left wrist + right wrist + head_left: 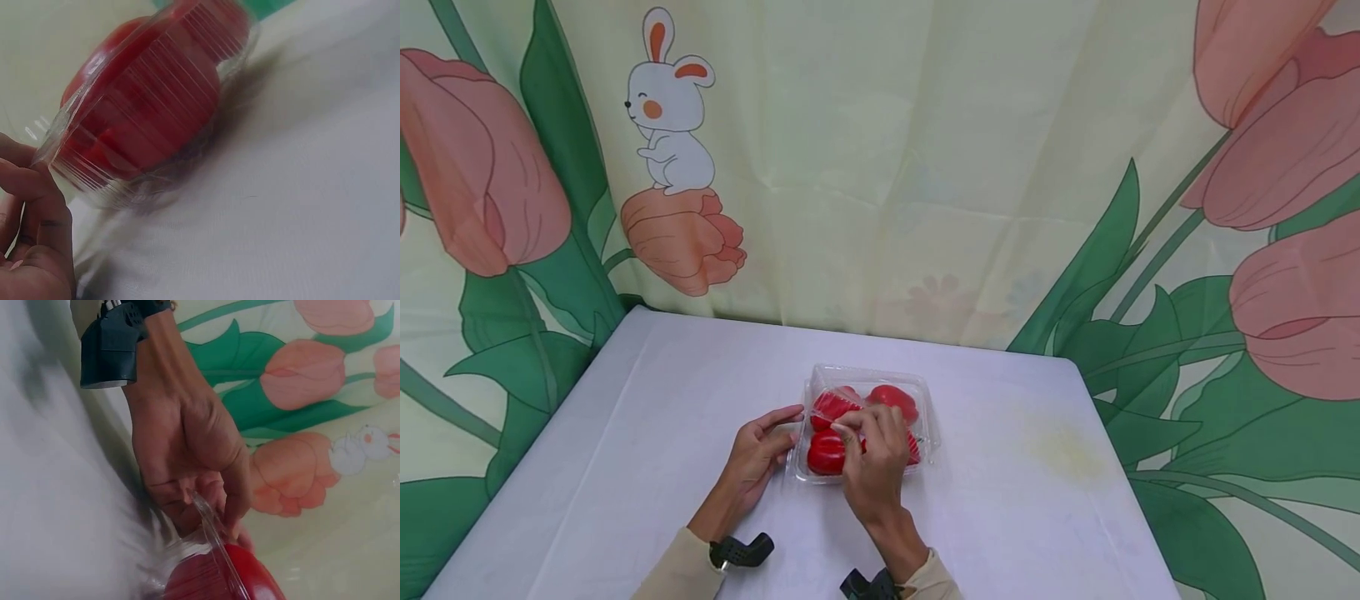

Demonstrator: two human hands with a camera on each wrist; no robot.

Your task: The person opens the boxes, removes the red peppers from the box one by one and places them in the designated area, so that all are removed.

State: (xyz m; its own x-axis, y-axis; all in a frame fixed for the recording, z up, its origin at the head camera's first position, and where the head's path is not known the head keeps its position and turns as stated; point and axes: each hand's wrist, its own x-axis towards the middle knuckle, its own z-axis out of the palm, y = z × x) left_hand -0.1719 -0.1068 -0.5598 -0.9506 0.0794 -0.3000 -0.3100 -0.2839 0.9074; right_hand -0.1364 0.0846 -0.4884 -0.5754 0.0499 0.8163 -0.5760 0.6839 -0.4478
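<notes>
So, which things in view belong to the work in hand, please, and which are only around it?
Belong to the work:
clear plastic box
red rounded items inside it
left hand, at the box's side
right hand, pinching clear plastic

Only around it:
white-covered table
backdrop printed with tulips and a rabbit
black wrist devices

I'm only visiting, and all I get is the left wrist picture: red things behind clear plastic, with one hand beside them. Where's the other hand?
Observer: The right hand is reaching over the clear container.
Visitor: I count two in there. Are there more?
Observer: Yes, the head view shows at least three red things.
Visitor: And what's beyond the table?
Observer: A backdrop printed with a white rabbit atop an orange flower.
</notes>
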